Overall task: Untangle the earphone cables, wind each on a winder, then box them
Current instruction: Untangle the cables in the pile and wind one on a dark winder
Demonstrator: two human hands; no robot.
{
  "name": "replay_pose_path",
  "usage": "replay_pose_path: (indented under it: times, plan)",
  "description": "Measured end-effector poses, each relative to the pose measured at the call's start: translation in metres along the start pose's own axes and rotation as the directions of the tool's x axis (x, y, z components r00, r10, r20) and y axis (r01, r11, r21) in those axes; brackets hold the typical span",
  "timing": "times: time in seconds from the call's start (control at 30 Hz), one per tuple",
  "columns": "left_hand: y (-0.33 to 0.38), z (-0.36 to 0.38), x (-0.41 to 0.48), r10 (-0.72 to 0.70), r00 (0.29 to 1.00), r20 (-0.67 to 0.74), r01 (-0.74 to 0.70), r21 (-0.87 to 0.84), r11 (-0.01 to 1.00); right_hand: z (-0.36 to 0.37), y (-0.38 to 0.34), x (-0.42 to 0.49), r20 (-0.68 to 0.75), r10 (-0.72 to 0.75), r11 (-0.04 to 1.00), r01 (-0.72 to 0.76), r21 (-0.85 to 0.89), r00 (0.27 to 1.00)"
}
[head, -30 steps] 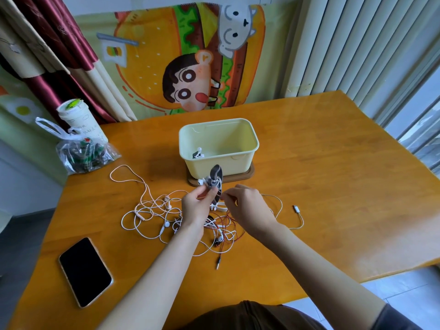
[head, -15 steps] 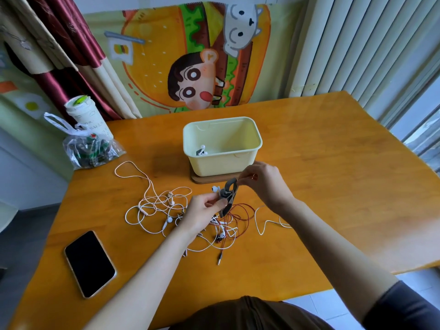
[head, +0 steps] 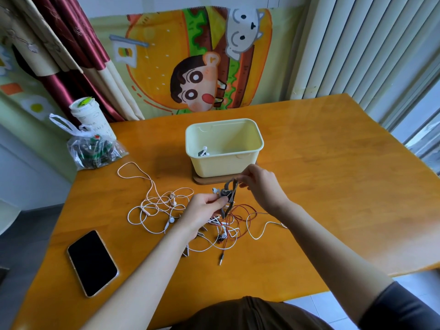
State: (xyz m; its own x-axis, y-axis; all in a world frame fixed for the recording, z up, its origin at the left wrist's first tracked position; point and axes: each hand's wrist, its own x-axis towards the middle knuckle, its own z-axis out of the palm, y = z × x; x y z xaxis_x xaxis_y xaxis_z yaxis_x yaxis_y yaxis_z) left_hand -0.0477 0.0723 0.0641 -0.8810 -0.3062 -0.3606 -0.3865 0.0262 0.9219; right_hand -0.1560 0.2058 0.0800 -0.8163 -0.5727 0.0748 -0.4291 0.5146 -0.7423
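Observation:
A tangle of white and red earphone cables (head: 166, 210) lies on the orange table (head: 333, 186) in front of me. My left hand (head: 202, 210) pinches a dark grey winder (head: 228, 194) with a white earbud (head: 215, 190) beside it. My right hand (head: 259, 184) pinches the winder's upper strap end, just in front of the pale yellow box (head: 223, 163). One wound earphone (head: 202, 152) lies inside the box at its left end. A loose jack plug (head: 221, 259) points toward me.
A black phone (head: 91, 263) lies at the near left. A clear plastic bag (head: 92, 151) and a white cup (head: 90, 117) stand at the far left corner. The box sits on a brown lid (head: 202, 181). Curtains and blinds hang behind the table.
My right hand moved up from the cable pile to the winder's top end near the box. My left hand lowered the winder slightly and still holds it.

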Motion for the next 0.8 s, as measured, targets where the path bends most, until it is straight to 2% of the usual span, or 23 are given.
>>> replay_pose_path:
  times: [0.1, 0.27, 0.47, 0.6, 0.8]
  plan:
    - [0.004, 0.001, -0.001, -0.005, 1.0, -0.016, 0.004, -0.07, 0.998, 0.001, -0.001, 0.0, -0.011, 0.024, 0.999, -0.023, 0.022, 1.0]
    - [0.007, 0.005, -0.004, -0.071, 0.996, 0.046, 0.074, -0.067, 0.995, 0.006, 0.001, -0.001, 0.034, 0.068, 0.995, -0.07, 0.069, 0.997]
    - [0.005, 0.009, -0.004, -0.104, 0.993, 0.049, 0.11, -0.124, 0.986, 0.006, 0.002, -0.003, 0.003, 0.122, 0.976, -0.121, 0.181, 0.993]
    - [0.003, 0.009, -0.002, -0.146, 0.987, 0.068, 0.156, -0.195, 0.968, 0.005, 0.001, -0.006, -0.005, 0.102, 0.97, -0.098, 0.221, 0.995]
    - [0.0, 0.013, 0.003, -0.185, 0.979, 0.081, 0.201, -0.319, 0.926, 0.011, 0.0, -0.006, -0.112, 0.069, 0.967, -0.038, 0.253, 0.991]
